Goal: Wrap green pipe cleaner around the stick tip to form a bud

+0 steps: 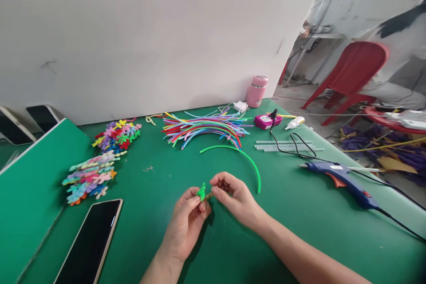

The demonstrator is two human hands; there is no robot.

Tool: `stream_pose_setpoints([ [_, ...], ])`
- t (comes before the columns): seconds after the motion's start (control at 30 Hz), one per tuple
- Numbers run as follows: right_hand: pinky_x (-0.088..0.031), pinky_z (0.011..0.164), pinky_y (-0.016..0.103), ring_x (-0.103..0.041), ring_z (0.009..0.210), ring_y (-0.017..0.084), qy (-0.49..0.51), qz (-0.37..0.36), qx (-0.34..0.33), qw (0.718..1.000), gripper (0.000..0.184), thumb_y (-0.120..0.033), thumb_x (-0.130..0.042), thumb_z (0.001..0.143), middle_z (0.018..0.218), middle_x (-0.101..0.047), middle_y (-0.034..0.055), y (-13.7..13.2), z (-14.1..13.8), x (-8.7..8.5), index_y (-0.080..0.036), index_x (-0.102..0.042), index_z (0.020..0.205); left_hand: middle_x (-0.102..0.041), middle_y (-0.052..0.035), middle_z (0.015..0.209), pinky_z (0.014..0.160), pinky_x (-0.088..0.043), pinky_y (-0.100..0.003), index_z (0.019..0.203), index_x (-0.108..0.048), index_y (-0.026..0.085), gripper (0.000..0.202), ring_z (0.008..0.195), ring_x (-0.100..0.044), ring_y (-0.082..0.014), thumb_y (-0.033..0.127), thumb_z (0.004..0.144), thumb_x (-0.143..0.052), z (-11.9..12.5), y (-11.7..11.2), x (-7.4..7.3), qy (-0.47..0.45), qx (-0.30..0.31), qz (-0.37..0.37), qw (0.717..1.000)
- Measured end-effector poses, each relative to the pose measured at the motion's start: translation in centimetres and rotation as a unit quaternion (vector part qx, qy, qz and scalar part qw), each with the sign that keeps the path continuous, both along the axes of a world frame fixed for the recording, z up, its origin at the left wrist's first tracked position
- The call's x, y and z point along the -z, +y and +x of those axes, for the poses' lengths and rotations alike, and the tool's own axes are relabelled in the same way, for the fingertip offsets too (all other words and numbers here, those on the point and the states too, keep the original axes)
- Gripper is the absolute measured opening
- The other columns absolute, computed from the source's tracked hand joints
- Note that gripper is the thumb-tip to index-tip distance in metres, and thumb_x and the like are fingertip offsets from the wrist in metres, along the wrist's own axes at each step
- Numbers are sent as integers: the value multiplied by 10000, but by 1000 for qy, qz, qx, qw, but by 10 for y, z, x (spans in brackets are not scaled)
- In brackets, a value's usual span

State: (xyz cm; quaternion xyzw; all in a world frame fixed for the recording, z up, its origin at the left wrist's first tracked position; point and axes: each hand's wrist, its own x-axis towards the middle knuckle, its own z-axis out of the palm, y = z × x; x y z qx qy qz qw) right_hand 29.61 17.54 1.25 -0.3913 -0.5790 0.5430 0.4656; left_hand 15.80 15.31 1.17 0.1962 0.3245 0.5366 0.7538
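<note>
Low in the middle of the frame, two bare hands work close together just above the green counter [159, 173]. The left hand [189, 219] pinches a small green piece [202, 191], fuzzy and bent, between thumb and fingers, so that it stands up past the fingertips. The right hand [236, 199] comes in from the lower right, its thumb and forefinger drawn close together beside the piece. A tiny tan bit [209, 195] shows between the hands; whether the right hand pinches it, I cannot tell.

Just above the right hand, a green stem [248, 156] lies curved on the counter. Beyond it, in the centre of the frame, is a loose bundle [206, 128] of stems in red, blue, purple, pink and green. Left of centre lie two heaps of flowers, the upper heap [116, 135] in strong colours and the lower heap [91, 175] mostly paler. A phone [91, 242] lies at the lower left, its screen dark.

At right, a blue glue gun [342, 179] points its nozzle left, with clear glue sticks [286, 145] above it in the frame. Farther back are a small white bottle [294, 123], a magenta box [266, 120], a white charger [241, 106] and a pink flask [257, 91] standing upright by the white board [149, 53]. At the upper right, a person [396, 62] sits on a red chair [353, 66].
</note>
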Motion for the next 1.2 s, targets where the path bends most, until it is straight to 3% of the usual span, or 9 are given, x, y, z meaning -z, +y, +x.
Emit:
stream_pose_setpoints([
  [0.17, -387, 563, 234, -500, 588, 111, -60, 40, -42, 997, 105, -225, -539, 773, 635, -555, -13, -7, -6, -9, -160, -497, 843, -539, 27, 599, 556, -376, -175, 715, -573, 134, 36, 546, -446, -54, 126, 701, -606, 3, -4, 1, 20, -26, 13, 999],
  [0.47, -419, 565, 226, -505, 578, 104, -114, 78, -3, 990, 43, -149, -509, 738, 644, -562, -7, -15, -4, -7, -159, -529, 774, -526, 36, 597, 527, -353, -187, 701, -536, 147, 132, 543, -434, -70, 175, 633, -645, 6, -9, -3, 120, -17, 83, 989],
  [0.7, -434, 580, 234, -517, 597, 113, -141, 101, 14, 985, 36, -176, -546, 740, 663, -586, 5, -19, 0, -5, -165, -576, 757, -493, 44, 571, 490, -325, -193, 651, -525, 153, 105, 508, -414, -70, 178, 622, -623, 6, -11, -6, 170, -24, 101, 980],
  [0.97, -446, 582, 249, -542, 612, 123, -57, 51, -28, 997, 129, -274, -499, 810, 693, -589, 20, -20, 6, -5, -162, -564, 813, -489, 33, 499, 496, -316, -196, 657, -558, 137, 65, 496, -416, -76, 168, 648, -614, 6, -11, -6, 47, 35, 62, 996],
  [1.2, -412, 555, 233, -484, 577, 113, -120, 116, -4, 986, 70, -212, -510, 773, 623, -540, -8, -11, 7, -7, -165, -530, 724, -500, 20, 504, 543, -332, -204, 682, -586, 131, 30, 517, -415, -78, 158, 689, -595, 6, -10, -3, 12, 47, 59, 997],
])
